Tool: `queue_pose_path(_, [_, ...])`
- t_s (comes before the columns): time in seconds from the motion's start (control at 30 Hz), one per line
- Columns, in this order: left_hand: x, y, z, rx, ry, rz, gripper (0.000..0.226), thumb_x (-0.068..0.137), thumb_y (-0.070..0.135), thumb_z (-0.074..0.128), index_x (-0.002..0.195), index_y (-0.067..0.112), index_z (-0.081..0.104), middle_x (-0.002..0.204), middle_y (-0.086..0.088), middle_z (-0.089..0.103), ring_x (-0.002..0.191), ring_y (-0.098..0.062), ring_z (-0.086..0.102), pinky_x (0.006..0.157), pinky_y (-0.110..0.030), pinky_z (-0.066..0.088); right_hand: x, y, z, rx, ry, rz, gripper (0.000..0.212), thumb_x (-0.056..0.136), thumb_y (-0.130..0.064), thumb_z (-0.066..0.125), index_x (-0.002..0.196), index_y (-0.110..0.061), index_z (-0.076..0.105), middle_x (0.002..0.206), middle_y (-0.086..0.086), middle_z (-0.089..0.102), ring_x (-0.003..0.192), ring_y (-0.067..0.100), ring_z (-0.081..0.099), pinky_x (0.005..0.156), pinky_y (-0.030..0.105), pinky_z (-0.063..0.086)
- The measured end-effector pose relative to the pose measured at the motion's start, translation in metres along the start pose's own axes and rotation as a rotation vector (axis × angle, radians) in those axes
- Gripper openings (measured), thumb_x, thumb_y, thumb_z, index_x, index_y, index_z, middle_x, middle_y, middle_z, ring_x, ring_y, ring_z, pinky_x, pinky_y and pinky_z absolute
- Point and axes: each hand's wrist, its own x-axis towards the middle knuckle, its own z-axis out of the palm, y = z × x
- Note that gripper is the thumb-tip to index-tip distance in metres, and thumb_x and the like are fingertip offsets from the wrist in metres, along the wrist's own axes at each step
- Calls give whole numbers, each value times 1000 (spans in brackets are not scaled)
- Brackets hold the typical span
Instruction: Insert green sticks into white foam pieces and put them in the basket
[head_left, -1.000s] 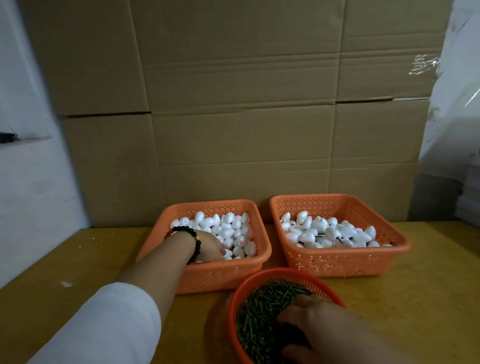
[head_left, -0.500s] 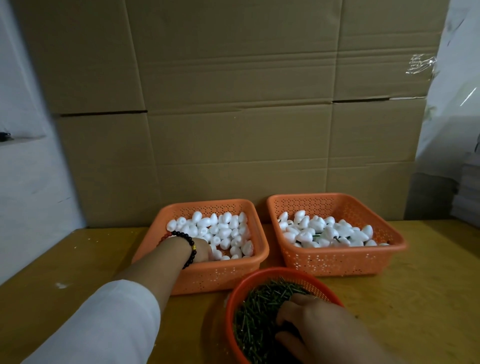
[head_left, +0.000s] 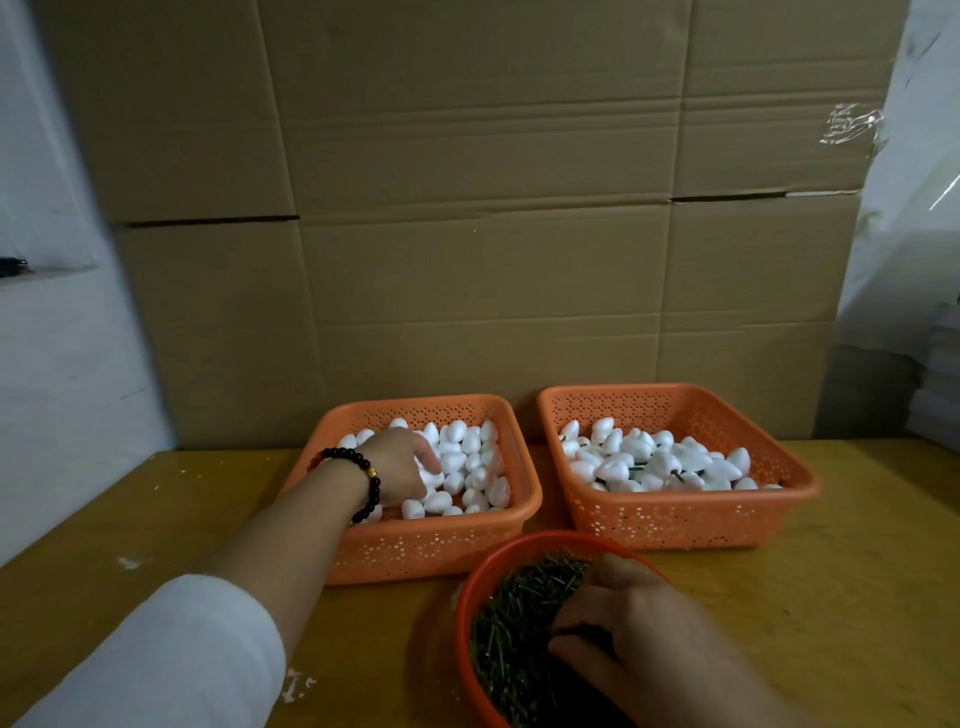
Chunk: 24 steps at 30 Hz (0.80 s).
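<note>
Stacked cardboard boxes (head_left: 467, 208) are filling the background, standing behind a yellow-brown surface (head_left: 857, 597) that is carrying 3 orange containers. The right basket (head_left: 685, 519), at the far right of the surface, is holding white foam pieces with green sticks already showing among them (head_left: 660, 462). The left basket (head_left: 431, 551), just beside it, is holding plain white foam pieces (head_left: 467, 467). A round orange bowl (head_left: 467, 597), nearest the viewer and in front of the gap between the 2 baskets, is holding a loose heap of green sticks (head_left: 514, 639). A white sleeve (head_left: 156, 660) is covering the left forearm, and a dark beaded bracelet (head_left: 369, 478) is circling the left wrist. The left hand (head_left: 400, 467) is reaching into the left basket, its fingers curling down among the foam pieces; whether they are gripping 1 cannot be told. The right hand (head_left: 639, 623) is resting in the bowl, its fingers bending into the green sticks; whether they are pinching a stick cannot be told. Small white crumbs (head_left: 298, 680) are lying on the surface near the sleeve.
</note>
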Motion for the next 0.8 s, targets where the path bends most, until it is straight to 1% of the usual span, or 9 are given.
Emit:
queue_pose_path(0.1, [-10,8,-3,-210,99,75,30,83,3,62,92,31,63,129,3,55,110,-14,57,84,-30,55,1,-1,1,15,18,6,30,90,-55,51,114,-42,64,105,-23,46,105,-6,47,90,14,40])
queue_pose_path(0.17, [-24,15,-2,-360,127,119,29,81,2,63,93,29,65,115,7,60,96,-9,63,77,-32,59,2,-2,3,35,29,16,29,92,-52,51,116,-41,64,104,-23,48,103,-4,51,88,14,42])
queue_pose_path(0.23, [-39,23,4,-586,137,149,29,82,0,64,93,26,66,104,8,63,76,-6,68,65,-25,58,2,-2,5,50,40,23,28,93,-50,51,117,-42,64,101,-24,47,102,-4,53,87,12,42])
queue_pose_path(0.27, [-47,28,9,-720,123,156,28,83,-3,64,94,22,66,103,6,64,72,-8,69,63,-23,56,3,-2,6,50,43,24,29,93,-49,51,118,-42,63,102,-24,47,103,-4,53,87,11,41])
queue_pose_path(0.33, [-61,37,19,-926,106,162,27,86,-8,61,97,15,66,105,1,66,76,-14,70,65,-23,56,2,-1,7,50,50,27,29,93,-48,52,120,-44,61,106,-25,49,105,-4,52,88,9,40])
queue_pose_path(0.5, [-86,51,28,-1199,164,188,27,93,-4,55,112,13,64,105,-8,69,88,-19,71,75,-29,58,2,0,7,75,63,38,27,92,-45,55,118,-42,62,106,-26,52,103,-5,54,87,13,43])
queue_pose_path(0.6, [-100,57,31,-1303,63,209,32,95,-4,48,119,13,62,111,-14,68,90,-23,71,75,-30,57,3,1,7,83,72,38,25,92,-44,56,116,-41,63,107,-27,53,104,-4,54,87,12,42])
queue_pose_path(0.7, [-112,65,35,-1494,-146,228,32,95,-5,44,120,5,59,111,-21,67,87,-28,70,72,-34,58,2,1,6,102,89,33,24,91,-42,58,113,-41,65,105,-27,54,102,-6,54,87,11,42])
queue_pose_path(0.8, [-121,71,36,-1649,-351,246,34,85,2,50,119,2,56,110,-24,68,86,-30,69,69,-35,59,2,2,6,118,97,31,21,90,-40,60,111,-40,66,102,-27,55,99,-6,54,84,13,43])
